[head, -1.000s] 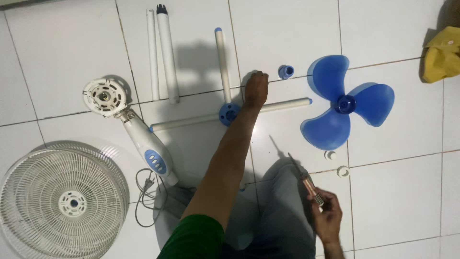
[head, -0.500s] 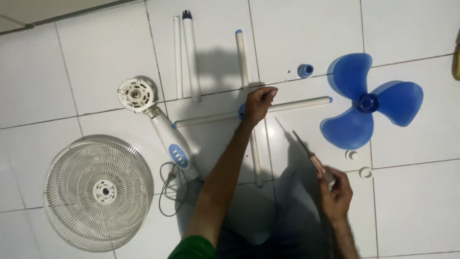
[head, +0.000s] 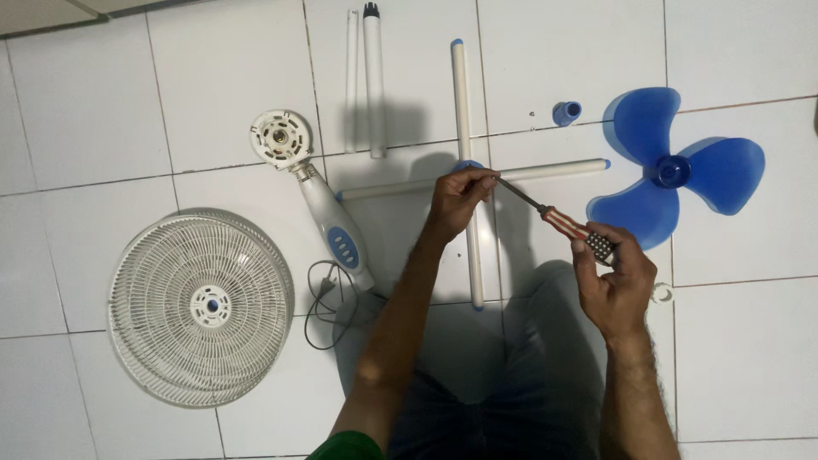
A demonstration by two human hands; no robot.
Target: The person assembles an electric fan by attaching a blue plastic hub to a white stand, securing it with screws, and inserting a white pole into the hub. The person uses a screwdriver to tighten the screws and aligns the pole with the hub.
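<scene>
A white cross-shaped fan base (head: 464, 102) with a blue hub lies on the tiled floor. My left hand (head: 457, 198) rests on its hub with the fingers pinched around something too small to make out, right at the screwdriver's tip. My right hand (head: 615, 281) grips the striped handle of a screwdriver (head: 554, 217), whose shaft points left to the hub and meets my left fingertips. My knees in dark trousers (head: 503, 375) are below.
A blue three-blade fan propeller (head: 673, 175) lies right of the base, a small blue cap (head: 567, 112) above it. Two white poles (head: 372, 81), the fan motor body with its cord (head: 328, 209) and white fan grilles (head: 200, 307) lie to the left.
My left hand drew back from the far floor onto the base hub. My right hand rose and swung the screwdriver tip over to the hub. The camera view shifted, so everything sits further right.
</scene>
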